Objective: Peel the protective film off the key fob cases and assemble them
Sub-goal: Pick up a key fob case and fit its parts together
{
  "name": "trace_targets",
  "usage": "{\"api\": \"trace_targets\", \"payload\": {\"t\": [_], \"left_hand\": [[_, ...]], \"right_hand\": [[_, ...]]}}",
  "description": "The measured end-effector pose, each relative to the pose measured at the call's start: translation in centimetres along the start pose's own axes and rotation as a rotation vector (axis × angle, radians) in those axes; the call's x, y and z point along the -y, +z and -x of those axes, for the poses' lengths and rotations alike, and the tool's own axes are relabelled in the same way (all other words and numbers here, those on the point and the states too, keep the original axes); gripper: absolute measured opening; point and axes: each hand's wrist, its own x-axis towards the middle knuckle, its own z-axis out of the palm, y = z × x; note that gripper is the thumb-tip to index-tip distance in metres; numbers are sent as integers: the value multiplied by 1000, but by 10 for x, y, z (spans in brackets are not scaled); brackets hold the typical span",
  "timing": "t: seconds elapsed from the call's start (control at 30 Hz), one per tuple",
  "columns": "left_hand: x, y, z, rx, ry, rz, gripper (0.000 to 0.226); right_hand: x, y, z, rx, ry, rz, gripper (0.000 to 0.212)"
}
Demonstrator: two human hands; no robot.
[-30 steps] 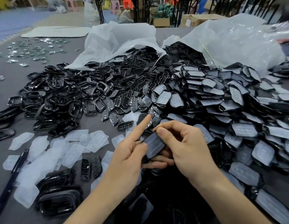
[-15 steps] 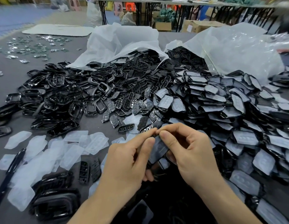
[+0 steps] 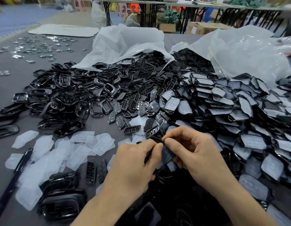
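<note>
Looks down on a grey table strewn with parts. Faces two white plastic bags at the far side, one at centre and one to the right, both gaping toward the near edge and spilling black pieces. Has on the right a broad heap of case shells with cloudy film on them. Has on the left a heap of glossy black frames and, between the two heaps, a scatter of small button pads. Has at near left a patch of loose films, pale and overlapping, with a dark pen lying slantwise at its left edge.

Holds both hands close together low at centre, fingertips almost meeting. Grips one black key fob case with the left hand, thumb and forefinger curled onto its left edge. Pinches the top end of the same case with the right hand, thumb and forefinger closed on it and the other fingers curled beneath. Cannot tell whether any film has lifted from the case.
</note>
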Motion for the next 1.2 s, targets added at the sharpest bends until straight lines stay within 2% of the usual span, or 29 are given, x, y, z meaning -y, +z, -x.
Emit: {"api": "trace_targets", "payload": {"t": [0.13, 0.27, 0.37, 0.53, 0.77, 1.0, 1.2], "left_hand": [[3, 0, 1, 30, 18, 27, 35], [10, 4, -1, -26, 81, -24, 41], [15, 3, -2, -54, 90, -50, 24], [15, 2, -1, 67, 46, 105, 12], [17, 1, -2, 129, -30, 268, 22], [19, -6, -6, 110, -36, 255, 25], [21, -5, -5, 143, 35, 237, 28]], "right_hand": [[2, -3, -1, 67, 88, -89, 16], [3, 0, -1, 27, 9, 8, 17], [2, 0, 0, -15, 27, -13, 16], [1, -7, -2, -90, 55, -60, 15], [4, -6, -1, -65, 19, -31, 17], [9, -7, 1, 22, 6, -35, 23], [9, -5, 0, -12, 73, 14, 23]]}}
